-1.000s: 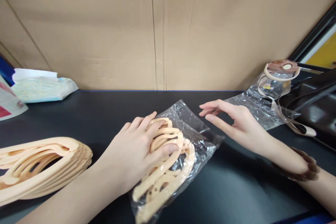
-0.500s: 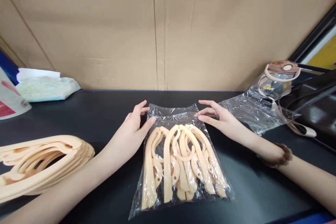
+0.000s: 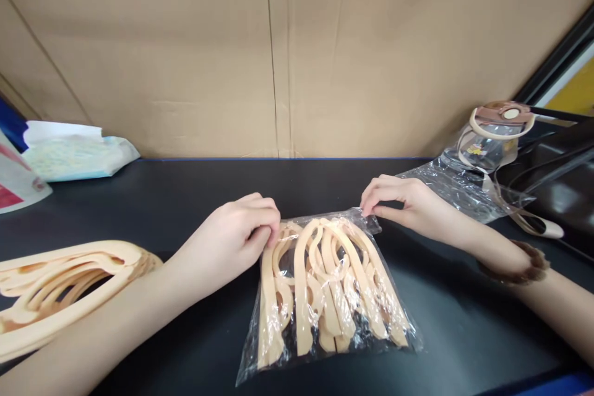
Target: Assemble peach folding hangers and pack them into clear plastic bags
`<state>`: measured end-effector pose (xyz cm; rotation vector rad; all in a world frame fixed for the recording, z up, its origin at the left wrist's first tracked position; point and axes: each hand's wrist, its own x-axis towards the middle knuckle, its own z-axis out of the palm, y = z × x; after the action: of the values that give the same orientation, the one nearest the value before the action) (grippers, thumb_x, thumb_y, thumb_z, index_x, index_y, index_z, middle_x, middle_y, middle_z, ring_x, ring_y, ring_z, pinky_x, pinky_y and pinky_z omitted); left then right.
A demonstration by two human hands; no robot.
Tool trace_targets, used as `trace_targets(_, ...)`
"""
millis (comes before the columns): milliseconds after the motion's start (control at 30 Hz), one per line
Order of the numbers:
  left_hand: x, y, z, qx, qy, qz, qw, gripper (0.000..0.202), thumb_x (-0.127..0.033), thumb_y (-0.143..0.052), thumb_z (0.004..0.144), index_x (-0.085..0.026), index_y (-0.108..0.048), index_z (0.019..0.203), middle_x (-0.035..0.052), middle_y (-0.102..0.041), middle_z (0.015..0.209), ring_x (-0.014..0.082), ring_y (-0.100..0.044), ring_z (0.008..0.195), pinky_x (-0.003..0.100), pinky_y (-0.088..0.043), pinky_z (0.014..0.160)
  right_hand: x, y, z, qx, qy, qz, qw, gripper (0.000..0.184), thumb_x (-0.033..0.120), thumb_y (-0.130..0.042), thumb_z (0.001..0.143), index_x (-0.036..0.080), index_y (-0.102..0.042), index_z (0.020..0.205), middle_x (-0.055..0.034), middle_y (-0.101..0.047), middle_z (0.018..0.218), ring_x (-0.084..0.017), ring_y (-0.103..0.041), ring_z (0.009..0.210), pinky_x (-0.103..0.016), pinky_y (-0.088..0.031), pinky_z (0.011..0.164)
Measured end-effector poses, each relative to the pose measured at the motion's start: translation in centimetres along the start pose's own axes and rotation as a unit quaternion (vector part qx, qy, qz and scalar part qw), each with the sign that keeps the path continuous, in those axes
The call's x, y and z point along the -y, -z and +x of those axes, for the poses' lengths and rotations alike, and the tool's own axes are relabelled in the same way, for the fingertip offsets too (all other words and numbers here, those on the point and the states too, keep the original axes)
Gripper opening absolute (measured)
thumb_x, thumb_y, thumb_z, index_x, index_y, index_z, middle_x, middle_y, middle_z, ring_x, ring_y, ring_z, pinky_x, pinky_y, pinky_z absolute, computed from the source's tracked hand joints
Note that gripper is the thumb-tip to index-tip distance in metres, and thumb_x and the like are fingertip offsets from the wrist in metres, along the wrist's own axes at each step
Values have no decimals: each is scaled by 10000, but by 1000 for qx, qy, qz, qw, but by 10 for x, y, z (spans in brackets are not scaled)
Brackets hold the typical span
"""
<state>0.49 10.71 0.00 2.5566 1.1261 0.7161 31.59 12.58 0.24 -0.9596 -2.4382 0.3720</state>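
Observation:
A clear plastic bag holding several peach plastic hangers lies flat on the black table in front of me. My left hand is closed in a pinch on the bag's top left corner. At the top right corner my right hand pinches the folded-over bag edge. A brown scrunchie sits on my right wrist.
A stack of loose peach hangers lies at the left. Empty clear bags and a bottle with a strap sit at the right, near a dark bag. A white packet rests far left. A cardboard wall stands behind.
The bag of hangers was turned and laid flat. Both hands went from open fingers beside its top to pinching the top edge, which is now folded down.

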Motion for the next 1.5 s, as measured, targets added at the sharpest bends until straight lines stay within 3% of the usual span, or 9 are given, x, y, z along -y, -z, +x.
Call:
trace_targets(200, -9, 3, -3, 58, 39, 134, 989, 241, -185, -303, 889, -206, -469, 715, -20, -542, 702, 161, -505, 633, 295, -336, 611, 11, -1, -3, 89, -12, -31, 996, 178, 147, -500, 889, 203, -666, 860, -35, -601, 1042, -160, -584, 918, -312, -437, 823)
trace_targets(333, -19, -3, -2, 88, 133, 79, 984, 255, -395, -314, 968, -223, -426, 817, -31, -558, 729, 166, -530, 650, 286, -347, 610, 15, -4, -2, 85, -35, -26, 995, 230, 344, -502, 947, 198, -643, 839, -41, -595, 1027, -173, -575, 895, -334, -432, 820)
trace_targets(533, -14, -5, 0, 105, 195, 115, 968, 504, -627, -417, 889, -203, -341, 626, -22, -497, 636, 178, -502, 616, 292, -315, 578, 7, -7, 0, 87, -76, 14, 993, 318, 523, -589, 877, 210, -532, 878, -41, -592, 1072, -208, -547, 990, -357, -425, 853)
trace_targets(700, -13, -5, 1, 71, 203, 115, 970, 403, -557, -517, 869, -213, -410, 690, -16, -527, 708, 186, -518, 663, 293, -363, 582, 3, -8, 0, 92, -97, 78, 988, 419, 517, -607, 864, 214, -512, 1138, -59, -579, 1167, -219, -524, 1109, -377, -415, 950)
trace_targets(833, -20, -11, -1, 21, -7, 127, 992, 105, -202, -473, 918, -216, -559, 977, 23, -599, 1018, 201, -542, 910, 327, -445, 760, 3, -9, -2, 84, -93, 97, 987, 562, 499, -618, 862, 232, -455, 1328, -77, -562, 1257, -227, -511, 1183, -407, -396, 1015)
trace_targets(967, -24, -19, -5, 54, -147, 158, 975, 588, 81, -339, 789, -233, -552, 1238, 23, -576, 1235, 186, -546, 1009, 334, -478, 857, 10, -9, -1, 54, -31, 80, 995, 475, 430, -627, 881, 254, -510, 1306, -67, -562, 1259, -216, -512, 1176, -400, -405, 1008)
trace_targets(1067, -27, -20, -8, 59, -146, 186, 970, 640, 84, -353, 763, -233, -524, 1291, 29, -558, 1249, 187, -555, 1032, 312, -508, 850, 17, -9, 0, 63, 22, 69, 995, 293, 353, -593, 918, 279, -611, 1201, -56, -556, 1197, -205, -515, 1128, -388, -423, 971)
trace_targets(1200, -33, -17, -8, 64, -79, 195, 976, 625, 40, -358, 787, -319, -512, 1275, 27, -550, 1104, 179, -586, 925, 227, -471, 579, 19, -9, 2, 71, 17, 51, 996, 123, 314, -597, 917, 254, -694, 963, -43, -514, 1061, -182, -527, 1018, -345, -437, 908)
trace_targets(1500, -37, -12, -7, 104, 55, 111, 987, 158, -73, -339, 788, -222, -361, 837, 7, -549, 811, 191, -545, 696, 298, -396, 580, 3, -1, 2, 115, -26, 142, 983, 175, 354, -612, 904, 189, -643, 953, -31, -543, 978, -154, -558, 938, -327, -447, 876)
